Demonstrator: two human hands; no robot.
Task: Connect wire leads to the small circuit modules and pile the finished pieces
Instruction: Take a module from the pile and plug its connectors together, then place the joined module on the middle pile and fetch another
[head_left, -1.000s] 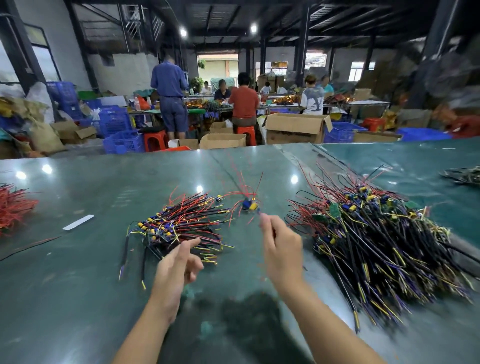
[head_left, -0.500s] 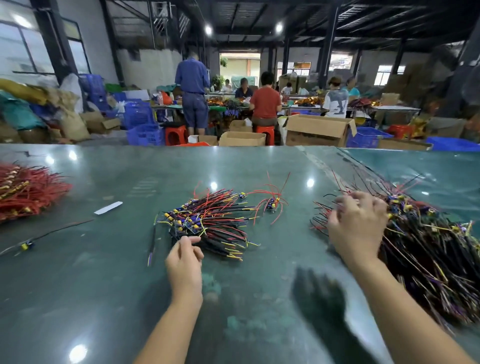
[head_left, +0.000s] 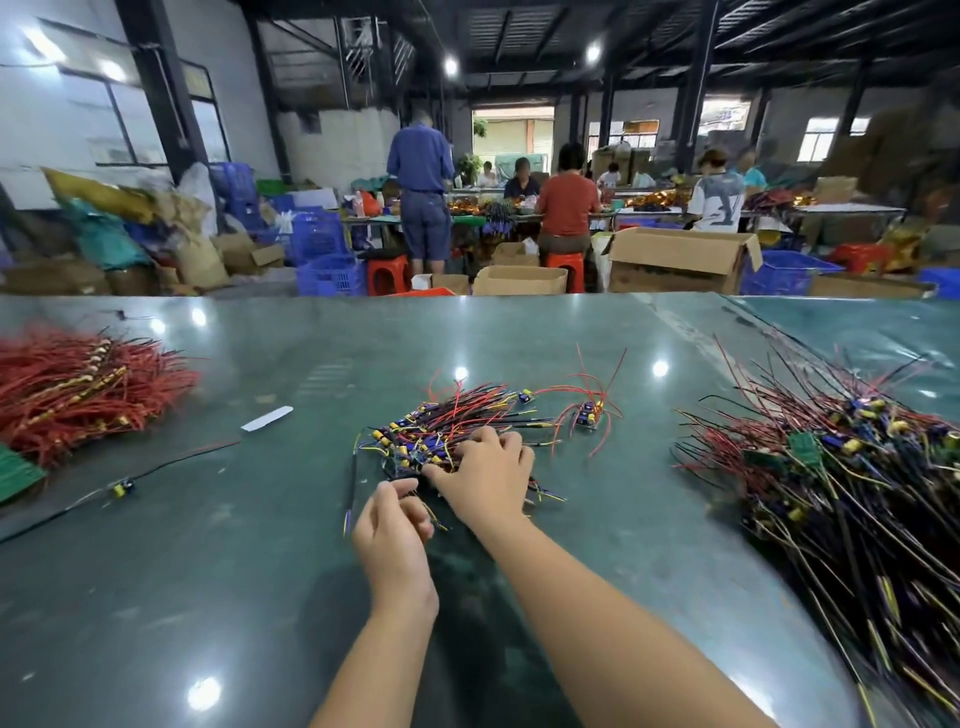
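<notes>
Now your right hand (head_left: 485, 478) rests on near side of middle pile of wired modules (head_left: 447, 431), fingers bent down into wires; actual grip cannot be told. Your left hand (head_left: 395, 525) sits just beside pile's near edge, fingertips curled together, pinching thin wire ends. Lone module with red leads (head_left: 587, 413) lies just right of pile. Big heap of dark leads (head_left: 841, 478) at far right, red wire bundle (head_left: 78, 389) at far left, both on green table (head_left: 208, 597).
</notes>
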